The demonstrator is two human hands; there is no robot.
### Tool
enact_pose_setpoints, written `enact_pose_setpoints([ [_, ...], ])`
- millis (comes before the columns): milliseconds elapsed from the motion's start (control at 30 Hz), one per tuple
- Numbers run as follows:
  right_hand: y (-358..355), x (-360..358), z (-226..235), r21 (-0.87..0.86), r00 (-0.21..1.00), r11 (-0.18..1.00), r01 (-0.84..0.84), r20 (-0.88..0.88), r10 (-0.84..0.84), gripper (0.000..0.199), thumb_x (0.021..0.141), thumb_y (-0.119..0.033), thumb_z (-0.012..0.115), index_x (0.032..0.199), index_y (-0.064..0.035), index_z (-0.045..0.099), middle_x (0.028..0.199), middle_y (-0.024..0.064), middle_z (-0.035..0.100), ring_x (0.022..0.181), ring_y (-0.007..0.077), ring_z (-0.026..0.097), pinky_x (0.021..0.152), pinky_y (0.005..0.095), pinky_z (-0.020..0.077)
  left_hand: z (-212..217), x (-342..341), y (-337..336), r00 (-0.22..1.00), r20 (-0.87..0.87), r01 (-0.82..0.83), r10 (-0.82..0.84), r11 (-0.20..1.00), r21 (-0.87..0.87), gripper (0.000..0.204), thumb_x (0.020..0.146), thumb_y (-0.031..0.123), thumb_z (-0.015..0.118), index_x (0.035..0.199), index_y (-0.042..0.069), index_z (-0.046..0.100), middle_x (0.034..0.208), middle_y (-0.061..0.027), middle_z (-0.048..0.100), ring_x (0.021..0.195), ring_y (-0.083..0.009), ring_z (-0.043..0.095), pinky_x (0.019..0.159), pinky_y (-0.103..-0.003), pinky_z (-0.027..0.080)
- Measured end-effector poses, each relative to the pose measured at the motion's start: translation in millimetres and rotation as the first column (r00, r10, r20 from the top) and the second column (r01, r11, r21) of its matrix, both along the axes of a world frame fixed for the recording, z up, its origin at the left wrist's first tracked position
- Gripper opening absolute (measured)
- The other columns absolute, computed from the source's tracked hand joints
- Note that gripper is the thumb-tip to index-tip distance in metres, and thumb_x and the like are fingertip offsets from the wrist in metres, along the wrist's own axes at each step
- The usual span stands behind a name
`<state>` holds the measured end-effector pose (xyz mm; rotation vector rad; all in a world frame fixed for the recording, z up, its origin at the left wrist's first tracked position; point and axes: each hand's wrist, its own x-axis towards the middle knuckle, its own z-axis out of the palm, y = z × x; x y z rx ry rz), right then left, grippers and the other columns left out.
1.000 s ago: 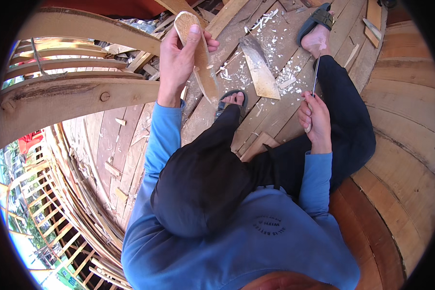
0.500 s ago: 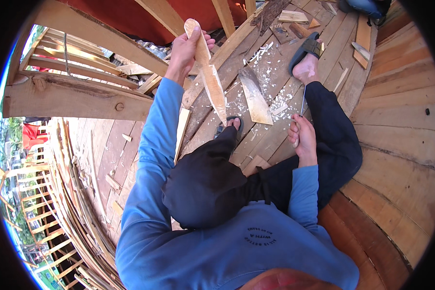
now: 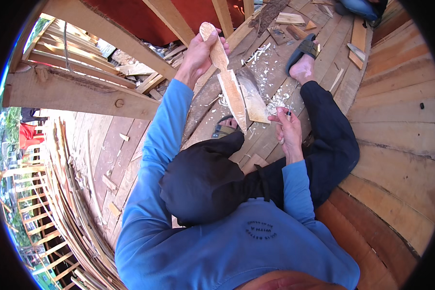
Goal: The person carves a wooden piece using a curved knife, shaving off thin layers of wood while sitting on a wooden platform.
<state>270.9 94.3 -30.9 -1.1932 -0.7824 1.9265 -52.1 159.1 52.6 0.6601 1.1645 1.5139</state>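
Note:
My left hand (image 3: 196, 59) is closed around the rounded handle end of a pale carved wooden piece (image 3: 233, 94), shaped like a dagger with a narrow neck and a pointed tip. The tip points down toward my sandalled left foot. Over by my bent right leg, my right hand (image 3: 291, 131) grips a thin-bladed knife (image 3: 293, 95), its slim blade pointing away from me. A gap separates the knife from the carved piece. Behind that piece a flat tapered board (image 3: 254, 100) lies on the plank floor, partly covered by it.
Wood shavings (image 3: 277, 98) and offcuts (image 3: 290, 19) litter the planks (image 3: 323, 60). A timber beam (image 3: 82, 94) and slanted posts stand at the left, above a bundle of long thin strips (image 3: 65, 179). A curved plank wall (image 3: 396, 125) rises at my right.
My left hand has shifted right with the carved piece, which now overlaps the board more and shows its flat face. My right hand has moved slightly left and turned with the knife.

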Motion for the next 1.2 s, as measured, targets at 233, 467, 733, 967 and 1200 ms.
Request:
enact_pose_setpoints([
  [233, -36, -37, -2, 0.024, 0.968, 0.979, -0.202, -0.146, 0.203, 0.036, 0.094, -0.020, 0.076, 0.117, 0.0001, 0.057, 0.074, 0.0014, 0.064, 0.041, 0.0021, 0.040, 0.035, 0.0214, 0.0329, 2, 37, 1, 0.934, 0.261, 0.201, -0.244, 0.963, 0.181, 0.028, 0.109, 0.026, 0.047, 0.133, 0.010, 0.046, 0.102, -0.0105, 0.056, 0.090, -0.0221, 0.059, 0.079, -0.041, 0.057],
  [467, -34, -34, 17, 0.058, 0.973, 0.975, -0.216, -0.075, 0.220, 0.030, 0.090, -0.016, 0.080, 0.106, 0.0010, 0.061, 0.070, -0.0011, 0.060, 0.041, 0.0021, 0.041, 0.035, 0.0219, 0.0331, 9, 31, 5, 0.809, 0.448, 0.224, -0.381, 0.904, 0.364, 0.037, 0.109, 0.036, 0.042, 0.130, 0.007, 0.049, 0.102, -0.0106, 0.055, 0.095, -0.0236, 0.055, 0.088, -0.042, 0.050],
  [733, -28, -20, 43, 0.110, 0.946, 0.948, -0.299, -0.091, 0.310, 0.028, 0.089, -0.013, 0.079, 0.104, 0.0013, 0.061, 0.077, 0.0032, 0.065, 0.041, 0.0020, 0.044, 0.035, 0.0210, 0.0322, 36, 12, 5, 0.696, 0.496, 0.153, -0.519, 0.782, 0.604, 0.013, 0.102, 0.017, 0.054, 0.106, 0.005, 0.055, 0.093, -0.0067, 0.049, 0.088, -0.0192, 0.050, 0.087, -0.036, 0.046],
  [967, -25, -15, 34, 0.182, 0.949, 0.932, -0.312, 0.026, 0.313, 0.030, 0.087, -0.014, 0.081, 0.104, 0.0022, 0.062, 0.081, 0.0043, 0.067, 0.043, 0.0017, 0.047, 0.036, 0.0205, 0.0330, 39, 8, 5, 0.783, 0.495, 0.001, -0.377, 0.797, 0.605, 0.016, 0.106, 0.019, 0.055, 0.109, 0.003, 0.059, 0.084, -0.0044, 0.055, 0.083, -0.0165, 0.055, 0.081, -0.032, 0.050],
  [1200, -24, -17, 33, 0.205, 0.954, 0.932, -0.298, 0.020, 0.300, 0.029, 0.087, -0.014, 0.081, 0.103, 0.0016, 0.062, 0.080, 0.0045, 0.068, 0.043, 0.0023, 0.047, 0.036, 0.0203, 0.0338, 45, -2, 18, 0.944, 0.273, -0.285, 0.188, 0.882, 0.376, 0.042, 0.105, 0.029, 0.057, 0.130, -0.004, 0.054, 0.105, -0.0161, 0.066, 0.104, -0.0287, 0.068, 0.100, -0.044, 0.058],
])
